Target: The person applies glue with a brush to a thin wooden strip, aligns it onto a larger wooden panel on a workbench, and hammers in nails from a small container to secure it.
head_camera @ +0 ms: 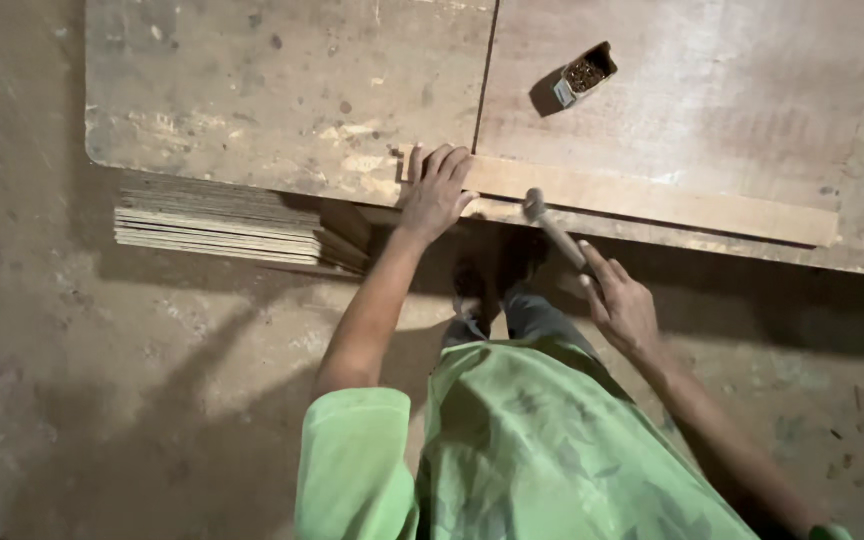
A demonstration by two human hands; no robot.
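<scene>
A: Looking down from the head camera, what is the left hand [435, 190] doing?

B: It lies flat, fingers spread, pressing on the near end of a long thin wooden strip [652, 200]. The strip rests along the front edge of the tabletop [282, 90], running off to the right. No pinch there; the grip is open and pushing down.

A: And the right hand [620, 305]?

B: Its grip is closed around the handle of a hammer [552, 228]. The hammer head sits just at the strip's near edge, close beside the left hand's fingers. Whether the head touches the wood, I cannot tell.

A: What is the tabletop like?

B: Worn plywood, 2 sheets meeting at a dark seam [485, 75] that runs away from the person, ending just by the left hand's fingertips.

A: Anything else on it?

B: 1 small open box [584, 75] with small dark pieces inside, too small to tell apart. It lies on the right sheet, well apart from both hands.

A: Below the tabletop?

B: A stack of thin boards [217, 228] sits under the front edge, left of the left arm. The floor [102, 400] is bare and dusty, with shadows across it.

A: The person?

B: A green short-sleeved shirt [532, 440] fills the lower middle, with both bare forearms reaching forward.
</scene>
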